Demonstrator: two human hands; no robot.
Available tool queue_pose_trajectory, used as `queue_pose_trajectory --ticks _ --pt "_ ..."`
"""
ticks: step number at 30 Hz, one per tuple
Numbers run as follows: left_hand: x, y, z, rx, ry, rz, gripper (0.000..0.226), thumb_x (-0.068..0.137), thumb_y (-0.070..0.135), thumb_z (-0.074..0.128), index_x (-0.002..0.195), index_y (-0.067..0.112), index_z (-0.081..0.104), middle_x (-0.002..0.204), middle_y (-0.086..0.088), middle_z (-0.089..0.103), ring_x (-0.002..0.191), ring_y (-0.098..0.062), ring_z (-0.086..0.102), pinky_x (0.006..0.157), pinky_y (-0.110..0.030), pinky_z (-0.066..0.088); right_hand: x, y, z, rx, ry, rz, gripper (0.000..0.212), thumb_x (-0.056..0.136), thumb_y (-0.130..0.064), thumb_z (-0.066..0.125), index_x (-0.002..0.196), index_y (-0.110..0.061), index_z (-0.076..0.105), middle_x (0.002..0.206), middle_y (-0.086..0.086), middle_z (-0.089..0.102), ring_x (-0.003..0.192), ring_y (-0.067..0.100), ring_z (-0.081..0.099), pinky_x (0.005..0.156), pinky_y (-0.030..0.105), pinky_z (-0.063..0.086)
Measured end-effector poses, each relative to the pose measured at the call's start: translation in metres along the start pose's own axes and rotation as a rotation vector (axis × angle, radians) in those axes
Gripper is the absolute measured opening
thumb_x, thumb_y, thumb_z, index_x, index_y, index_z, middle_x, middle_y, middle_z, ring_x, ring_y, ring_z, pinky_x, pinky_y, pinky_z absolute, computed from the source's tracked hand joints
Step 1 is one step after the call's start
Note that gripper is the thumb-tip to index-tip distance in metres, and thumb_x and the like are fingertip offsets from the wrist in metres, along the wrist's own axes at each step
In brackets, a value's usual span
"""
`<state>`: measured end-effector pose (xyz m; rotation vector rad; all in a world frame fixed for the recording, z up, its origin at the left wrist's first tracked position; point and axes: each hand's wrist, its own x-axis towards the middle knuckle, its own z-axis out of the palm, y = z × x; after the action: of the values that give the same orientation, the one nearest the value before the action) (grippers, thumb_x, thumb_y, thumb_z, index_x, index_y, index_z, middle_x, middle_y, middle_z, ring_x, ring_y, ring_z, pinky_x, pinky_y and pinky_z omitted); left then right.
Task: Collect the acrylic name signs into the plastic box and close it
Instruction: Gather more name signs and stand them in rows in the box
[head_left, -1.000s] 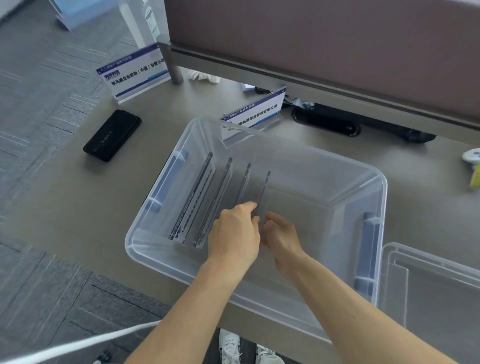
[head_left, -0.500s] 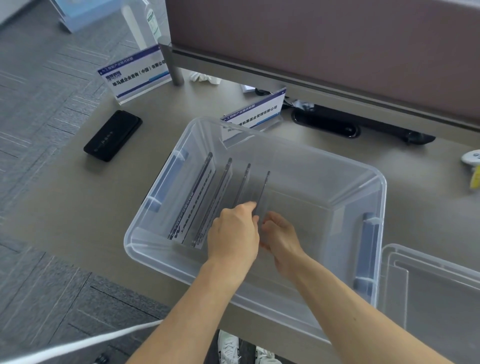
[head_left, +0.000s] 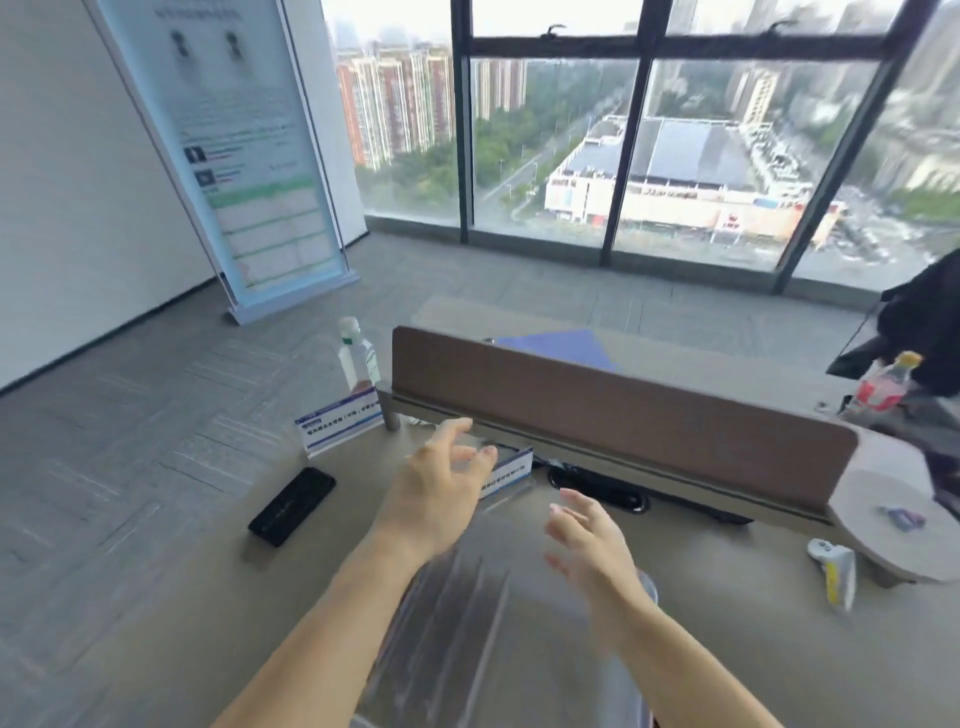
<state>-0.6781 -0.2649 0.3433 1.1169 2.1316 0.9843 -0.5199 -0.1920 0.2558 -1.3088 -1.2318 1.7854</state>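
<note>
Windows (head_left: 545, 156) and a banner (head_left: 249, 156) back the tan surface (head_left: 182, 597), where the clear box (head_left: 530, 623) lies blurred beneath both forearms, the signs (head_left: 457, 608) inside it showing only as streaks. Left hand (head_left: 436, 499) and right hand (head_left: 587, 545) hover above it, each grip apart, fingers spread, holding nothing. Beyond the box, a loose sign (head_left: 338, 427) stands near the phone (head_left: 292, 506) and a second sign (head_left: 511, 470) just behind the left fingers.

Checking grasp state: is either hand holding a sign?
No; the left hand and right hand are both spread open, gripping nothing.
</note>
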Motion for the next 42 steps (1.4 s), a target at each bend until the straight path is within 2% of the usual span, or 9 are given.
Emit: queue_pose_trajectory --ticks 4,9,12,18,22,27,31,36,42 --pt "0.034 0.025 -0.035 -0.139 0.069 0.055 0.074 0.074 0.068 0.056 0.141 0.036 0.05 0.115 0.011 0.072 0.106 -0.018 0.072 0.097 -0.048 0.057 0.019 -0.074 0.004 -0.022 -0.023 -0.135 0.021 0.097 -0.016 0.061 0.118 -0.018 0.062 0.106 0.003 0.065 0.097 0.015 0.064 0.094 0.044 0.054" --pt "0.097 0.012 -0.047 -0.147 0.052 0.037 0.065 0.083 0.057 0.061 0.141 0.031 0.051 0.113 0.003 0.072 0.106 -0.021 0.072 0.096 -0.048 0.057 0.069 -0.096 0.02 -0.104 0.015 -0.166 0.024 0.096 -0.019 0.064 0.12 -0.018 0.064 0.106 -0.002 0.065 0.106 0.015 0.065 0.09 0.035 0.056" --pt "0.144 -0.027 -0.032 -0.097 -0.034 -0.011 0.059 0.089 0.049 0.063 0.142 0.029 0.05 0.112 0.006 0.071 0.11 -0.021 0.068 0.098 -0.046 0.056 0.108 -0.079 0.029 -0.149 0.08 -0.12 0.026 0.095 -0.02 0.065 0.121 -0.017 0.064 0.103 -0.003 0.065 0.106 0.016 0.064 0.093 0.037 0.055" --pt "0.212 -0.125 0.02 0.221 -0.302 -0.155 0.057 0.094 0.038 0.067 0.144 0.017 0.051 0.142 -0.007 0.06 0.131 -0.025 0.056 0.108 -0.032 0.043 0.192 -0.012 0.043 -0.223 0.194 -0.004 0.033 0.093 -0.009 0.065 0.126 -0.005 0.062 0.109 0.007 0.07 0.097 0.017 0.066 0.095 0.04 0.054" --pt "0.237 -0.17 0.06 0.538 -0.44 -0.152 0.056 0.093 0.031 0.067 0.143 0.011 0.052 0.146 -0.01 0.056 0.133 -0.03 0.053 0.107 -0.035 0.046 0.237 0.037 0.038 -0.013 0.327 0.196 0.032 0.093 -0.002 0.061 0.126 -0.003 0.064 0.118 0.015 0.067 0.103 0.021 0.063 0.086 0.03 0.057" --pt "0.273 -0.197 0.094 0.506 -0.48 -0.199 0.058 0.089 0.03 0.07 0.144 0.024 0.053 0.144 -0.004 0.057 0.131 -0.026 0.054 0.107 -0.033 0.046 0.28 0.073 0.04 -0.014 0.268 0.267 0.028 0.092 0.0 0.063 0.119 -0.009 0.063 0.099 0.004 0.064 0.096 0.017 0.059 0.096 0.034 0.052" --pt "0.284 -0.218 0.102 0.542 -0.56 -0.093 0.019 0.089 0.011 0.061 0.098 0.018 0.077 0.099 -0.01 0.074 0.092 -0.032 0.067 0.068 -0.029 0.05 0.3 0.09 0.042 -0.094 0.264 0.275 0.034 0.09 -0.002 0.067 0.122 -0.011 0.062 0.11 0.003 0.065 0.096 0.015 0.06 0.101 0.037 0.052" --pt "0.297 -0.237 0.09 0.552 -0.38 0.033 0.035 0.081 -0.002 0.051 0.092 0.021 0.075 0.085 -0.007 0.072 0.079 -0.033 0.067 0.061 -0.033 0.05 0.305 0.104 0.041 -0.372 0.221 0.165 0.05 0.085 -0.004 0.072 0.131 -0.017 0.056 0.123 -0.003 0.059 0.111 0.015 0.058 0.083 0.034 0.05" --pt "0.294 -0.237 0.091 0.422 -0.237 0.102 0.015 0.096 0.019 0.064 0.102 0.022 0.077 0.099 -0.003 0.078 0.095 -0.029 0.068 0.074 -0.033 0.05 0.293 0.113 0.043 -0.629 0.18 0.03 0.012 0.089 -0.018 0.07 0.1 -0.022 0.073 0.084 -0.013 0.058 0.082 0.016 0.055 0.071 0.027 0.04"
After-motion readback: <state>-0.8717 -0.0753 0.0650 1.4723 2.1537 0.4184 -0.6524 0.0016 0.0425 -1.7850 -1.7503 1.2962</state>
